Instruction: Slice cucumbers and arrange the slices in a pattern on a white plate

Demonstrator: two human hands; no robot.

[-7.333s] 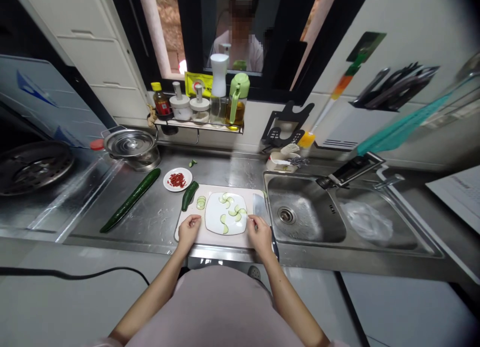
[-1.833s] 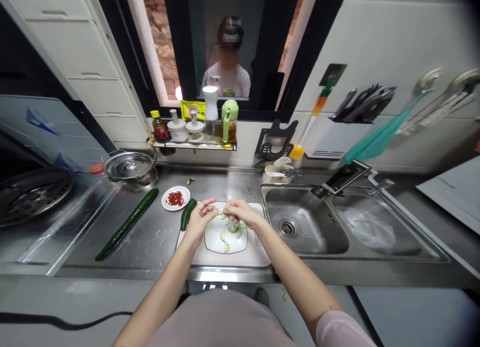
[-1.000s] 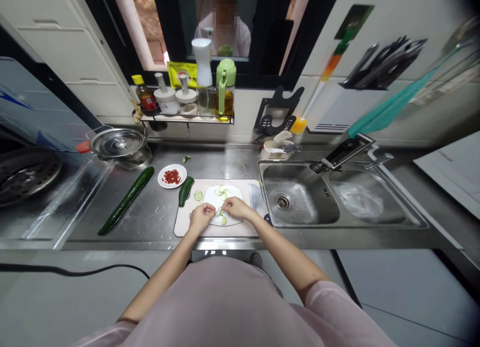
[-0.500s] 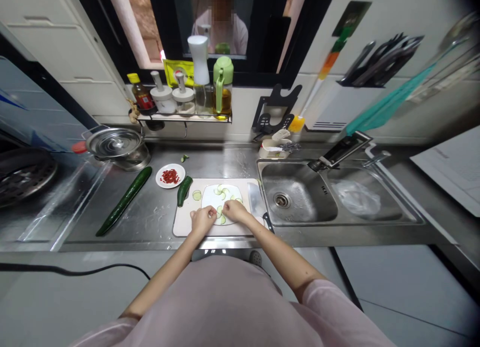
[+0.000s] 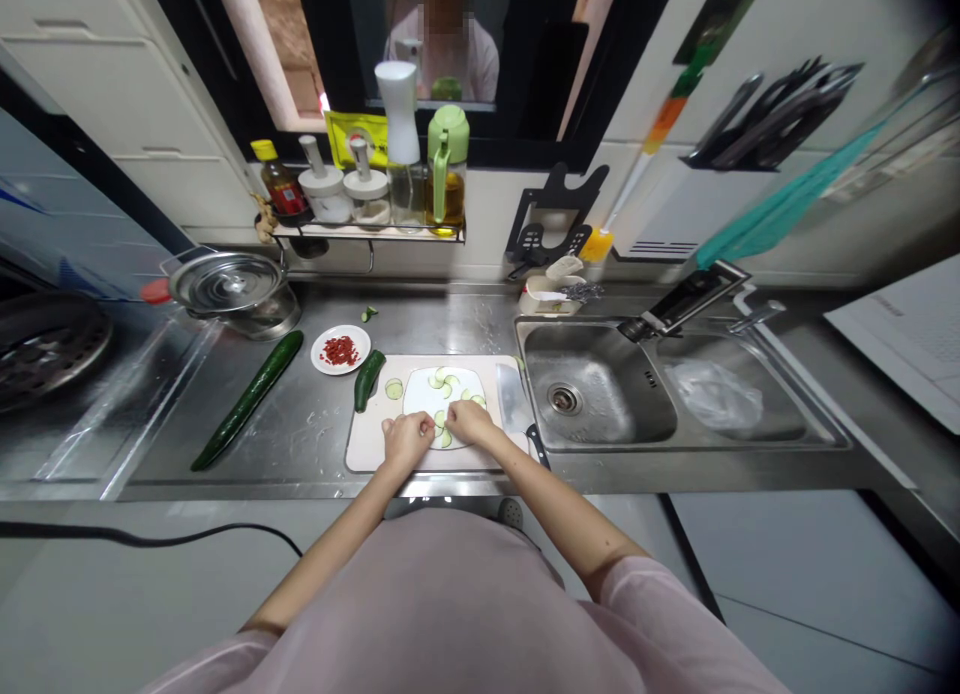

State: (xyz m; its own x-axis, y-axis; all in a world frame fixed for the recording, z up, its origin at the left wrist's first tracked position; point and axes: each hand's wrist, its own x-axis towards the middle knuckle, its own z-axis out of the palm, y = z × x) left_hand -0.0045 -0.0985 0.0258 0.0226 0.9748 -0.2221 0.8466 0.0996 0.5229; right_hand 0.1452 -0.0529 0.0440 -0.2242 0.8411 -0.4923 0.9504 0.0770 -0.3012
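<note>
A white plate (image 5: pixel 420 387) rests on a light cutting board (image 5: pixel 364 444). Thin pale-green cucumber slices (image 5: pixel 442 377) lie on it in small fanned groups. Over the plate's near left part is my left hand (image 5: pixel 407 438), its fingers closed in a pinch. Facing it from the right, my right hand (image 5: pixel 468 422) has its fingertips pressed together too. Between the two hands lie more cucumber slices (image 5: pixel 442 434). Whatever the fingertips hold is too small to make out. To the plate's left, a short stack of cut cucumber rounds (image 5: pixel 394 388) sits on the board beside a cucumber piece (image 5: pixel 368 380).
A knife (image 5: pixel 513 399) lies along the board's right edge, next to the steel sink (image 5: pixel 600 394). On the left are a small plate of chopped red bits (image 5: pixel 340 351), a whole cucumber (image 5: pixel 247 402) and a lidded pot (image 5: pixel 232 289). Condiment bottles (image 5: pixel 446 174) stand on the rack behind.
The view has shifted very slightly. Both hands stay pinched at nearly the same spot over the plate, and the slices look unmoved.
</note>
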